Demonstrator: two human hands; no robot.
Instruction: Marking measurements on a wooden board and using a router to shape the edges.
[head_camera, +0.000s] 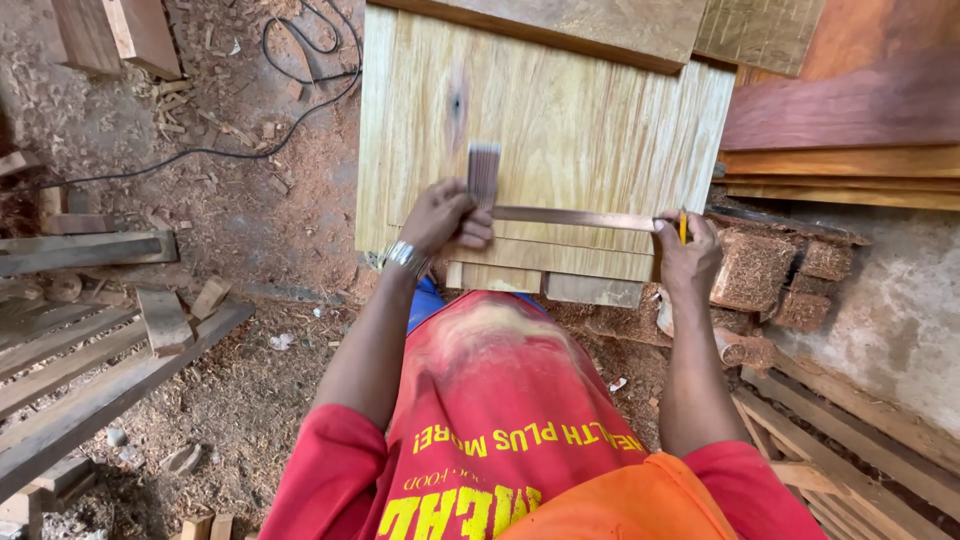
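Try square (545, 213) lies flat across the pale wooden panel (560, 120), its stock gripped by the left hand (447, 218); the right hand (687, 252) pinches a yellow pencil (684, 226) at the blade's end. Best to press the stock tight against the panel edge and draw the pencil snug along the blade

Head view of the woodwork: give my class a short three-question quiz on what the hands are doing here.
1. True or false: the left hand presses a try square onto the pale wooden panel.
2. What does the right hand hold? A) a yellow pencil B) a hammer C) a saw
3. What runs across the sawdust floor at upper left?

Key
1. True; its blade reaches across to the right hand.
2. A.
3. A black cable.
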